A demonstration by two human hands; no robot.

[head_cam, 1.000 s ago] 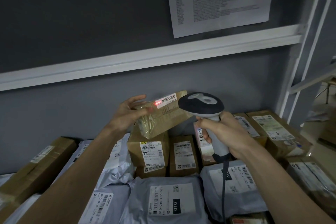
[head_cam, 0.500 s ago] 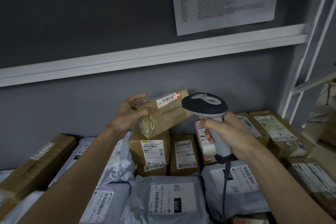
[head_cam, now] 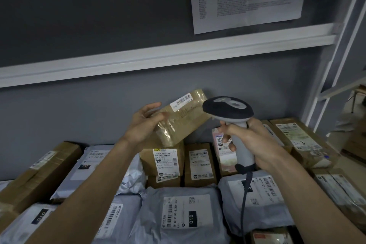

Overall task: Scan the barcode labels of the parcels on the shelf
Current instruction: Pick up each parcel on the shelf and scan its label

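Nearest, five grey poly mailers (head_cam: 179, 216) lie label-up on the shelf. Behind them stand three small cartons (head_cam: 199, 164). Above, the left hand (head_cam: 142, 125) grips a taped brown parcel (head_cam: 181, 119) tilted, barcode label (head_cam: 181, 102) up; the right hand (head_cam: 255, 144) is closed round the one scanner (head_cam: 227, 110), beside it. No beam shows — likely between scans. Next: set down, pick another label.

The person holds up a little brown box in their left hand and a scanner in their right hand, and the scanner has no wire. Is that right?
Not quite. The scanner does have a wire: the head view shows a dark cable hanging from the bottom of its handle. The rest is right: the left hand holds up the small brown box, and the right hand grips the scanner.
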